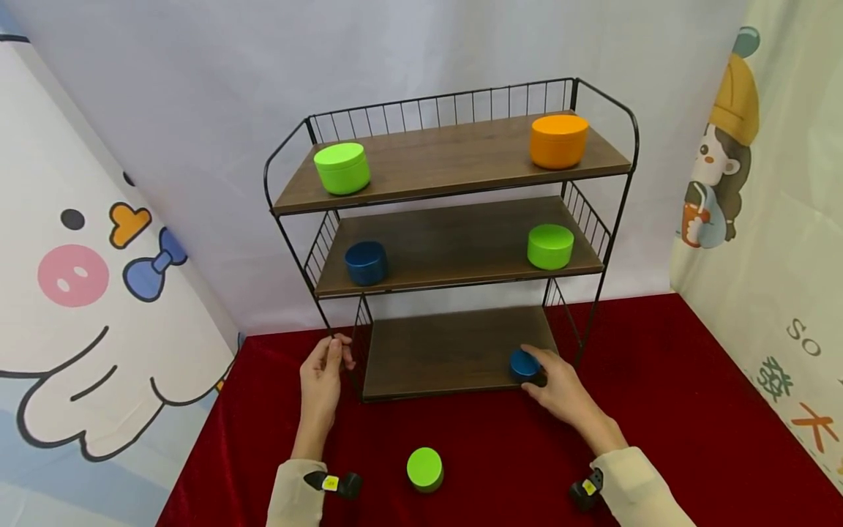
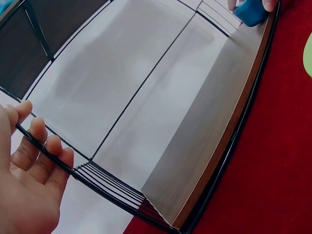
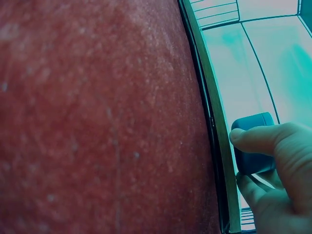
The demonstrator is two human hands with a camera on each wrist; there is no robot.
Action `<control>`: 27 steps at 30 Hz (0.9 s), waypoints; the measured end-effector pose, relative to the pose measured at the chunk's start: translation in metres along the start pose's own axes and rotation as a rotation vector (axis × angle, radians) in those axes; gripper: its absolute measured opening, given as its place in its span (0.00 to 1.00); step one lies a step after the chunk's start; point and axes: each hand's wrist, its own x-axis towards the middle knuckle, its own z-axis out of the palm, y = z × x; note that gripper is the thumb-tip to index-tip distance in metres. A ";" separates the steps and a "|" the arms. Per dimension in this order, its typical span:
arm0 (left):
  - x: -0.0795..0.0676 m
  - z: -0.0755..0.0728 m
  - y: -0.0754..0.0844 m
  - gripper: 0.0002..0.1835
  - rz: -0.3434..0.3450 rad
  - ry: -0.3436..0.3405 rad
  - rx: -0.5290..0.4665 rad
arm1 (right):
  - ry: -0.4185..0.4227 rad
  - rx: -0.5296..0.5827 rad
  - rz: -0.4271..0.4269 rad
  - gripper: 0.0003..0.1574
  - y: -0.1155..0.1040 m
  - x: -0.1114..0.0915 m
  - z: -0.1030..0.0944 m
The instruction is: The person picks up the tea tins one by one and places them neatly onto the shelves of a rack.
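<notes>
My right hand (image 1: 560, 384) holds a small round blue tin (image 1: 524, 364) between thumb and fingers, at the front right of the rack's bottom board (image 1: 448, 351). In the right wrist view the thumb lies across the tin (image 3: 253, 163), close over the board's front edge. On the other side my left hand (image 1: 323, 373) grips the black metal post of the rack, its fingers (image 2: 36, 129) curled round the thin bar (image 2: 58, 163). A lime green tin (image 1: 424, 469) sits on the red cloth between my forearms.
The top board (image 1: 448, 154) carries a green tin (image 1: 342, 168) at left and an orange tin (image 1: 558, 141) at right. Below, the middle board (image 1: 454, 238) bears a dark blue tin (image 1: 366, 263) and a green tin (image 1: 549, 247). Red cloth (image 1: 658, 410) covers the table.
</notes>
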 end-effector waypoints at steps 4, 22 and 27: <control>0.001 0.000 -0.001 0.17 0.001 0.003 -0.004 | 0.002 -0.010 -0.003 0.43 0.001 0.001 0.000; 0.000 -0.001 0.003 0.20 -0.016 -0.008 0.014 | -0.005 -0.005 0.013 0.42 -0.001 0.004 0.002; 0.000 -0.001 0.002 0.21 -0.027 -0.009 0.018 | -0.015 -0.004 0.021 0.42 -0.001 0.004 0.002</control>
